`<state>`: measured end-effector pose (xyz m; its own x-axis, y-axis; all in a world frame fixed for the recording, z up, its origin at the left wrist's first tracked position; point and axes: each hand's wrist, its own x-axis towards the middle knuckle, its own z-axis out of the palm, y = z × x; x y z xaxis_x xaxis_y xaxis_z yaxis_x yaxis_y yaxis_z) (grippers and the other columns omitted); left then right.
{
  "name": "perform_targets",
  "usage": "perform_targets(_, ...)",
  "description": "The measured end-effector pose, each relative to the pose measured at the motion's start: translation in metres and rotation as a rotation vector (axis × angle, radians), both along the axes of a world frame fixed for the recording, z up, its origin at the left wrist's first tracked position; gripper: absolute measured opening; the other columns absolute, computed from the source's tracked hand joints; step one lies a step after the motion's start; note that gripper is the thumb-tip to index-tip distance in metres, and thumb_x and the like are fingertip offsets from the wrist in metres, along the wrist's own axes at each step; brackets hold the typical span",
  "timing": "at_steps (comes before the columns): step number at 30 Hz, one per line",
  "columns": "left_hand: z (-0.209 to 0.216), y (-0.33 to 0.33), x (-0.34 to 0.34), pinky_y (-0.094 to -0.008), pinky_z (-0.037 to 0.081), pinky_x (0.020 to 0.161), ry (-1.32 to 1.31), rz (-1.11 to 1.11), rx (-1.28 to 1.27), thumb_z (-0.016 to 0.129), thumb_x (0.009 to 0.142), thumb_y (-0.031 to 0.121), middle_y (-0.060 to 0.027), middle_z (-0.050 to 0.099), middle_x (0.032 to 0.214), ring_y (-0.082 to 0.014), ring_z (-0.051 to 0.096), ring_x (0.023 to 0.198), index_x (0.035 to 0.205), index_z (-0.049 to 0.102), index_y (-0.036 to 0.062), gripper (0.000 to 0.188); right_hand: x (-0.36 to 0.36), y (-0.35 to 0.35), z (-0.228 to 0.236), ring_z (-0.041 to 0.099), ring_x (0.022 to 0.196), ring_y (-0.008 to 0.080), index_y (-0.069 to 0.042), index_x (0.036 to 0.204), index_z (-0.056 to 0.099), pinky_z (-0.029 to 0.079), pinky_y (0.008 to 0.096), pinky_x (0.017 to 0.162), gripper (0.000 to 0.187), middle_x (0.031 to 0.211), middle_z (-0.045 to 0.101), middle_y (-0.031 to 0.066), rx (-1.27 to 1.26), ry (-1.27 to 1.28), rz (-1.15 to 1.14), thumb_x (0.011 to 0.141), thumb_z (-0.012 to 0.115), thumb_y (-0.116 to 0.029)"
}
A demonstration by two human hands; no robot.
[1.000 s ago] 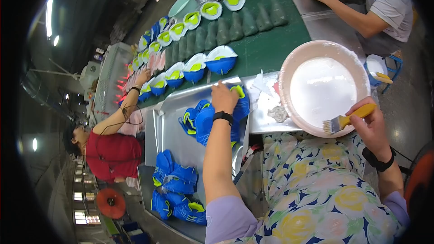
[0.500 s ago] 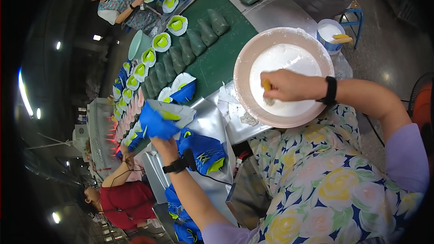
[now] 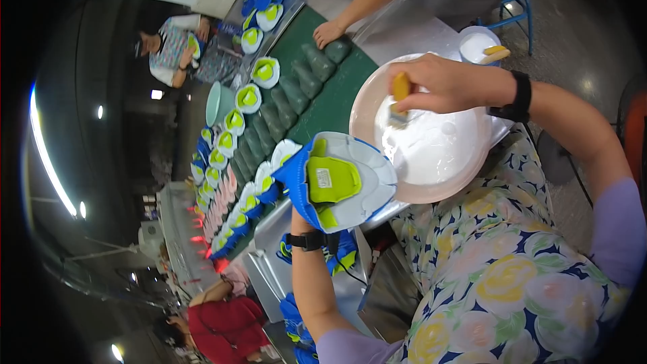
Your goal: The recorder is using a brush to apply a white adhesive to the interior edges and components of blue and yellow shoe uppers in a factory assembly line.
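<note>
My right hand (image 3: pixel 448 84) grips a brush (image 3: pixel 401 87) with a yellow handle, its pale bristles pointing down over the white liquid (image 3: pixel 435 155). That liquid fills a wide pinkish basin (image 3: pixel 367 104). My left hand (image 3: pixel 298 222) supports a blue shoe upper (image 3: pixel 337 178) from behind, at the basin's left rim. The upper's open underside faces up, showing white-grey lining and a lime-green inner part with a small label. Most of my left fingers are hidden behind the upper.
Dark green shoe lasts (image 3: pixel 276 118) and more uppers (image 3: pixel 248 99) line a green belt (image 3: pixel 357 71). A co-worker's hand (image 3: pixel 329 32) touches the farthest last. A white pail (image 3: pixel 477 46) stands behind the basin; blue uppers (image 3: pixel 347 249) lie below my left wrist. Two other people are at left.
My left hand has brought the upper right to the basin and turned its inside up. My right hand has raised the brush from the liquid. The co-worker's hand has moved to the row of lasts.
</note>
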<state>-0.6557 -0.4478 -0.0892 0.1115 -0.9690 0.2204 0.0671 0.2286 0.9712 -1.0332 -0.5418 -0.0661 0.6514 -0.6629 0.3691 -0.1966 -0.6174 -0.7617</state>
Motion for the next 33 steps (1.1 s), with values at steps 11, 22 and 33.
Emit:
perform_targets(11, -0.01, -0.015, -0.086, -0.0453, 0.051, 0.102, -0.09, 0.008, -0.152, 0.059, 0.098, 0.03, -0.0134, 0.051, 0.141, -0.0277, 0.057, 0.123, 0.144, 0.04, 0.0043, 0.057, -0.006, 0.007, 0.011, 0.064, 0.064, 0.0272, -0.001, 0.092, 0.053, 0.047, 0.0328, 0.058, 0.027, 0.074, 0.064, 0.0165, 0.072, -0.152, -0.264, 0.088, 0.07, -0.022)
perform_targets(22, -0.026, -0.025, -0.064, -0.0451, 0.047, 0.104, -0.033, 0.14, -0.169, 0.054, 0.098, 0.044, -0.0132, 0.05, 0.143, -0.0282, 0.056, 0.124, 0.148, 0.039, 0.0079, 0.063, 0.018, 0.031, -0.017, 0.063, 0.065, 0.019, 0.006, 0.097, 0.058, 0.052, 0.0293, 0.06, 0.034, 0.08, 0.066, 0.0143, 0.55, -0.418, -0.44, 0.089, 0.066, -0.026)
perform_targets(33, -0.066, -0.039, 0.002, -0.0477, 0.045, 0.106, -0.307, 0.056, -0.053, 0.054, 0.099, 0.042, -0.0134, 0.049, 0.144, -0.0298, 0.053, 0.127, 0.148, 0.037, 0.0075, 0.062, 0.034, 0.051, -0.03, 0.064, 0.062, 0.0134, 0.007, 0.092, 0.059, 0.052, 0.0267, 0.056, 0.034, 0.079, 0.067, 0.0141, 0.835, -0.598, -0.351, 0.088, 0.066, -0.026)
